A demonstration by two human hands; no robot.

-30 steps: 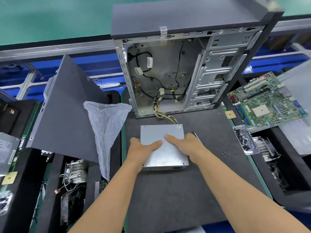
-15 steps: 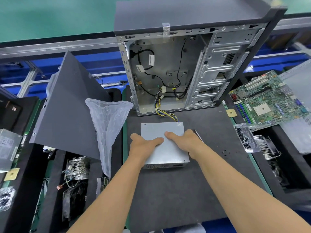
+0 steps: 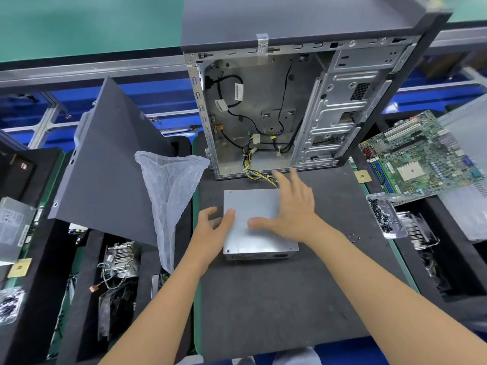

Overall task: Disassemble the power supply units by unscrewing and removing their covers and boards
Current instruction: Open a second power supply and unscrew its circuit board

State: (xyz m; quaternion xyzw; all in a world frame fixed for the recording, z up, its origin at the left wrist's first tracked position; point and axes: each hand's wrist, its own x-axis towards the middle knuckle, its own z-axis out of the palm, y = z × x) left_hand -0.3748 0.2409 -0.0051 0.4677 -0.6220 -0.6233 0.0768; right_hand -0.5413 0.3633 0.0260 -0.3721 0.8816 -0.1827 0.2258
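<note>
The grey power supply unit [image 3: 257, 222] lies flat on the dark mat [image 3: 276, 299]. The left hand [image 3: 214, 227] touches its left edge with loose fingers; the right hand [image 3: 292, 209] is spread over its top. Its wire bundle [image 3: 259, 173] runs to the far, open computer case [image 3: 290, 106].

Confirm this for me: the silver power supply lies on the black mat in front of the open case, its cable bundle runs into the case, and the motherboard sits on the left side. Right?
Not quite. The head view shows the motherboard on the right side, not the left. The rest holds: the power supply lies on the black mat before the open case, its cable bundle running inside.
</note>
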